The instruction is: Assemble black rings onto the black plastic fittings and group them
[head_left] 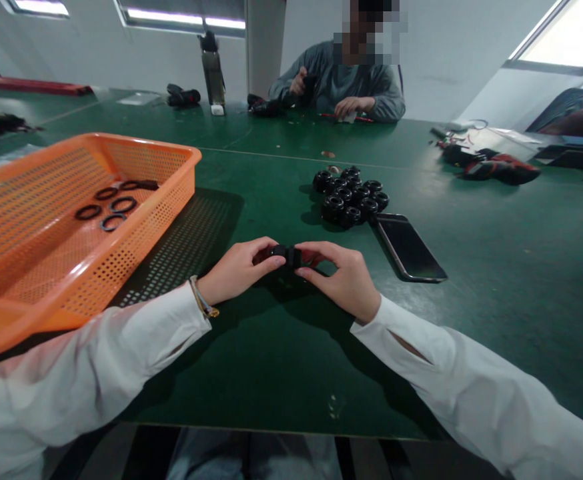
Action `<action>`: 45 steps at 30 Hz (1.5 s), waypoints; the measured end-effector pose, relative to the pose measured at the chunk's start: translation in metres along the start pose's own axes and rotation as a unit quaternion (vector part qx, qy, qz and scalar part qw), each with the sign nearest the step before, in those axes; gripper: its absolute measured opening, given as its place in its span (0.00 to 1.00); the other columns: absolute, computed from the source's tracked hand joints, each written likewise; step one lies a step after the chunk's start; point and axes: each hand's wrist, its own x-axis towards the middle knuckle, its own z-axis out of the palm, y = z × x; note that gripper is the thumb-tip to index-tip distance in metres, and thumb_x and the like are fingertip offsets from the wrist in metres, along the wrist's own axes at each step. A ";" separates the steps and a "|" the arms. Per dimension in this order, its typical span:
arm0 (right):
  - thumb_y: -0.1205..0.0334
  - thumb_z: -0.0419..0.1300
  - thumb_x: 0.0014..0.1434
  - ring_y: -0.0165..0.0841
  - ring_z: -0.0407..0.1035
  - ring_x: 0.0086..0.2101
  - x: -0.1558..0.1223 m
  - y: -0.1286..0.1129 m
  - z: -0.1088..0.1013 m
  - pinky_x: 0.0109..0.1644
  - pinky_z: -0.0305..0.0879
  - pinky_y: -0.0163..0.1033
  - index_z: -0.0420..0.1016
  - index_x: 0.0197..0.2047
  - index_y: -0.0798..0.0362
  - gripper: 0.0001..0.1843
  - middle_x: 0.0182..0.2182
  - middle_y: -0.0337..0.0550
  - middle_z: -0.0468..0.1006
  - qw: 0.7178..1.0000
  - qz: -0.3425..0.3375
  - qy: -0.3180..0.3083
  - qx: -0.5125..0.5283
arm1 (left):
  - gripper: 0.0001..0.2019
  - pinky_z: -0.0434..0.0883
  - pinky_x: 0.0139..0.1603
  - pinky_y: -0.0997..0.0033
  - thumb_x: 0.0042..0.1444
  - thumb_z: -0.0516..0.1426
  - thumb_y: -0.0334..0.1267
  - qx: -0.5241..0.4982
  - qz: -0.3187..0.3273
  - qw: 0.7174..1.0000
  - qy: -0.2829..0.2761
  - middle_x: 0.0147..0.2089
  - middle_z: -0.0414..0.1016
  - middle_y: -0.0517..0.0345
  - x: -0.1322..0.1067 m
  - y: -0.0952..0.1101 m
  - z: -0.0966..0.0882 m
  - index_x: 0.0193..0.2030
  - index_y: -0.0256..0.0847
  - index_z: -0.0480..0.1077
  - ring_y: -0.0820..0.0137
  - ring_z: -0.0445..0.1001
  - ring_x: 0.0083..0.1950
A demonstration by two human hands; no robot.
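Just above the green table, my left hand pinches a small black round part between thumb and fingers. My right hand grips another black part, which looks like a ring seen edge-on. The two parts meet or nearly touch between my fingertips; whether they are joined I cannot tell. Beyond my hands lies a cluster of glossy black round parts with holes. To the left, an orange perforated basket holds several dark rings.
A phone lies right of my right hand, beside the cluster. Across the green table sits a person in a grey top. A bottle stands at the back. Dark and red items lie at far right.
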 end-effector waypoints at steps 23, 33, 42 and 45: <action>0.64 0.63 0.51 0.33 0.75 0.31 0.001 -0.001 0.001 0.37 0.72 0.38 0.77 0.42 0.53 0.13 0.32 0.42 0.82 1.000 0.016 -0.006 -0.007 | 0.18 0.63 0.34 0.71 0.55 0.49 0.50 -0.010 0.001 1.000 0.001 0.32 0.71 0.57 0.000 -0.001 0.001 0.37 0.37 0.68 0.67 0.69 0.34; 0.64 0.63 0.51 0.33 0.74 0.31 0.000 -0.003 -0.003 0.38 0.72 0.39 0.76 0.43 0.52 0.15 0.32 0.42 0.81 1.000 0.000 -0.021 -0.022 | 0.18 0.62 0.33 0.71 0.54 0.49 0.51 -0.009 0.001 1.000 0.001 0.32 0.71 0.57 0.000 -0.002 0.001 0.38 0.37 0.68 0.67 0.68 0.34; 0.64 0.64 0.51 0.34 0.74 0.33 0.001 -0.002 -0.001 0.40 0.71 0.41 0.76 0.44 0.50 0.15 0.33 0.42 0.80 0.999 0.013 -0.018 -0.030 | 0.17 0.63 0.33 0.71 0.55 0.49 0.50 -0.003 0.003 1.000 0.004 0.32 0.72 0.58 0.000 -0.001 0.001 0.38 0.37 0.68 0.67 0.69 0.34; 0.65 0.63 0.50 0.33 0.74 0.32 0.000 -0.002 -0.001 0.39 0.72 0.40 0.74 0.46 0.51 0.18 0.33 0.41 0.80 1.000 0.026 -0.015 -0.006 | 0.17 0.63 0.34 0.71 0.55 0.49 0.49 -0.006 0.005 1.000 0.004 0.33 0.72 0.57 0.000 -0.001 0.000 0.39 0.37 0.68 0.67 0.69 0.34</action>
